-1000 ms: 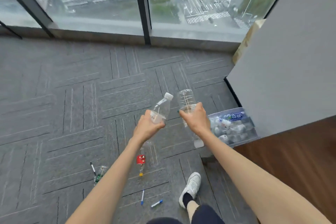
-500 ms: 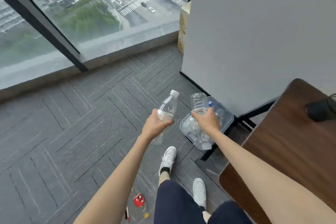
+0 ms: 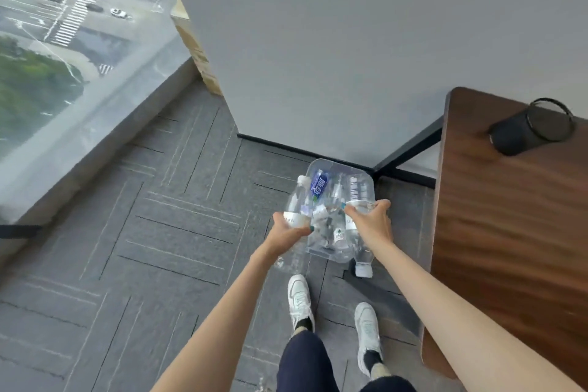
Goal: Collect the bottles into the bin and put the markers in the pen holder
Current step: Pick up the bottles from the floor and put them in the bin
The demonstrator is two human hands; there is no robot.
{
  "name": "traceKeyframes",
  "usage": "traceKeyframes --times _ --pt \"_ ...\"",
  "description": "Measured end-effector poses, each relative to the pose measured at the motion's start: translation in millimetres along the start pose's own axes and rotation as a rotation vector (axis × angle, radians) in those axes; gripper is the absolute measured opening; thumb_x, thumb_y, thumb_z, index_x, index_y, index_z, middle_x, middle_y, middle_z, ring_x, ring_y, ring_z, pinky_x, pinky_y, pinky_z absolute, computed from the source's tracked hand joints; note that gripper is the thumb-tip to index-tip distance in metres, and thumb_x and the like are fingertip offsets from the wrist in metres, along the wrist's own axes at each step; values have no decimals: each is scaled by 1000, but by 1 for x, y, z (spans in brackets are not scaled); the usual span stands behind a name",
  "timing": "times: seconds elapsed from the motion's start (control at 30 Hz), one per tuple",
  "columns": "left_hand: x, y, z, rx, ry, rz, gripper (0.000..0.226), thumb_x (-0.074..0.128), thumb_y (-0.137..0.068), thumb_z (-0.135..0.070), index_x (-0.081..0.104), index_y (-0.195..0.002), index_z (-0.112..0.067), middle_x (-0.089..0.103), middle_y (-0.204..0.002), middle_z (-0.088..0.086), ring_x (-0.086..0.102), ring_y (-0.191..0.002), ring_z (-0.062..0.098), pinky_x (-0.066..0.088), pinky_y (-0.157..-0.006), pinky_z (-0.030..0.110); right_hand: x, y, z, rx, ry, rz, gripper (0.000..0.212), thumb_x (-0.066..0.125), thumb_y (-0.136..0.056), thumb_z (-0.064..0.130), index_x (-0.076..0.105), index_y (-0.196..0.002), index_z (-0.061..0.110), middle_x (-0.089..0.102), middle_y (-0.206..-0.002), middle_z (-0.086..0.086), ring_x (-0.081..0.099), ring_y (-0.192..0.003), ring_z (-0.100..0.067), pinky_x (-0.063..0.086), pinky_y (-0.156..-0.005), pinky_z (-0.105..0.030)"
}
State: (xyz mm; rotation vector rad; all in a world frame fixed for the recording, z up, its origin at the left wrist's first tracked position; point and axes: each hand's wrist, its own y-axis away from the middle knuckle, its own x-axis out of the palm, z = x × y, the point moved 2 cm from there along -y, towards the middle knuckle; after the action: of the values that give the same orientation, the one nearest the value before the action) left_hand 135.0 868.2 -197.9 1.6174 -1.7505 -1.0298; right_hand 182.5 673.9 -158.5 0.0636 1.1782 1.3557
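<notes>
- At far left, a window [image 3: 47, 73] is showing a street below, and grey carpet [image 3: 143, 248] is running across to a grey wall [image 3: 318, 41].
- The left hand [image 3: 288, 231] is curling its fingers round one clear bottle [image 3: 296, 200], cap pointing far, at the bin's left edge.
- One clear bin [image 3: 337, 165] is sitting on the carpet by the wall, holding jumbled bottles [image 3: 319, 186], too many to count surely.
- The right hand [image 3: 372, 223] is gripping a second bottle [image 3: 358, 191], cap pointing near, over the bin's right side.
- Two white shoes [image 3: 299, 299] are standing near.
- At right, one black pen holder [image 3: 531, 127] is sitting on a brown table [image 3: 509, 248].
</notes>
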Motion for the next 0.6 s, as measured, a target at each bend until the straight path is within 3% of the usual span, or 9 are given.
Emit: traceKeyframes --times 0.2,0.43,0.53,0.6 --pt "25 -56 -8 -15 -51 98 60 69 -85 -12 20 -120 -12 45 -108 7 54 -99 21 50 -89 35 3 -35 -29 110 -48 -14 55 69 -81 44 35 -112 13 57 -112 -8 60 -92 -28 52 -77 -42" --pt "42 -110 -42 33 -114 126 67 72 -83 -18 24 -129 -7 51 -101 5 59 -93 23 54 -89 39 8 -56 -46 154 -134 -47 53 70 -83 41 40 -115 10 55 -111 -7 56 -91 -22 44 -74 -35" --pt "48 -126 -57 39 -122 159 96 76 -76 -37 12 -143 -12 53 -125 15 58 -110 28 47 -101 49 8 -63 -49 153 -136 -35 51 68 -83 43 44 -114 11 57 -109 -6 57 -92 -22 45 -76 -36" --pt "52 -134 -57 34 -223 141 119 73 -67 -57 -3 -151 -20 32 -152 15 38 -136 35 31 -113 54 7 -66 -51 170 -131 -25 51 67 -83 47 47 -114 13 58 -109 -5 58 -94 -23 48 -82 -39"
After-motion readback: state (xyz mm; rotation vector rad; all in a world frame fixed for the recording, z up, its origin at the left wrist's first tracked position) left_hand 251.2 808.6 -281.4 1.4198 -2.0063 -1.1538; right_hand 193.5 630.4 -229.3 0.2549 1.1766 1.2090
